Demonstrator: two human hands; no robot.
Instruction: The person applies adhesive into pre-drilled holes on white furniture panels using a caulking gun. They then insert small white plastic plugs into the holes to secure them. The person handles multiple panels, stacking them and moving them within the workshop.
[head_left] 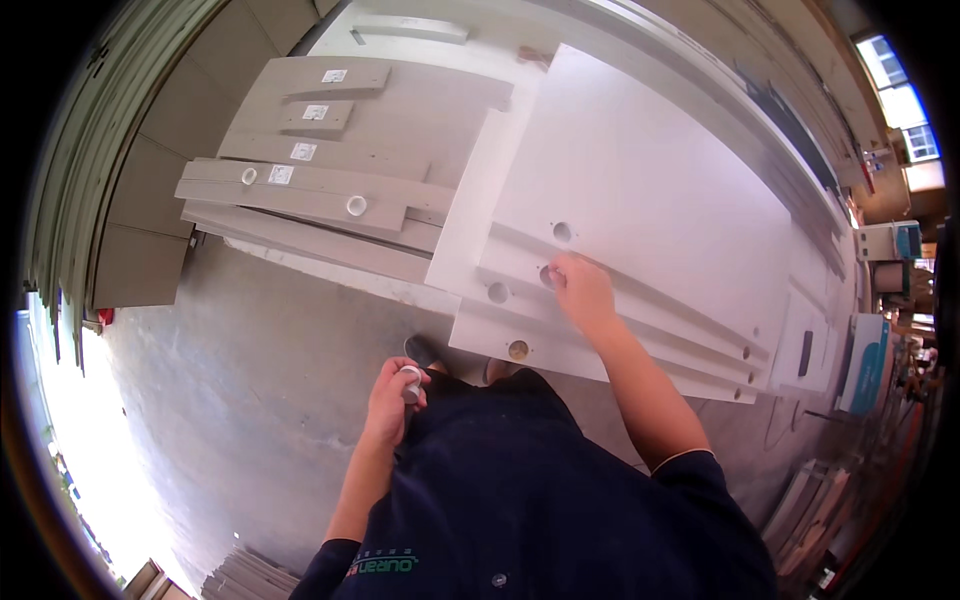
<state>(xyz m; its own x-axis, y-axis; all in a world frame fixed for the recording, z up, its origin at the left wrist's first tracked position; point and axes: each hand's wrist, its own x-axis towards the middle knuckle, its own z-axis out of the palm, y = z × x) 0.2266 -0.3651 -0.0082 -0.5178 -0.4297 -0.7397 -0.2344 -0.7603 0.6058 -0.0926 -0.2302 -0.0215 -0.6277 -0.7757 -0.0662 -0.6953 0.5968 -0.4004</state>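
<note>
In my left hand (390,402), held low by my legs, the fingers are closed around small white round pieces (411,379) that look like caps. My right hand (584,292) reaches forward over stacked white panels (650,170). Its fingertips are pinched together at a round hole (546,275) near the end of one panel. Whatever they hold, if anything, is hidden by the fingers. Other round holes lie near it: one hole (562,232) farther away, another hole (498,292) to the left, and a brownish hole (518,350) on the nearest panel.
Grey-beige panels (320,125) with paper labels lie at the left, two white rings (356,206) on the front ones. Tall boards (130,210) stand at the far left. A white-and-teal box (864,365) is at the right. Concrete floor (260,370) shows by my feet.
</note>
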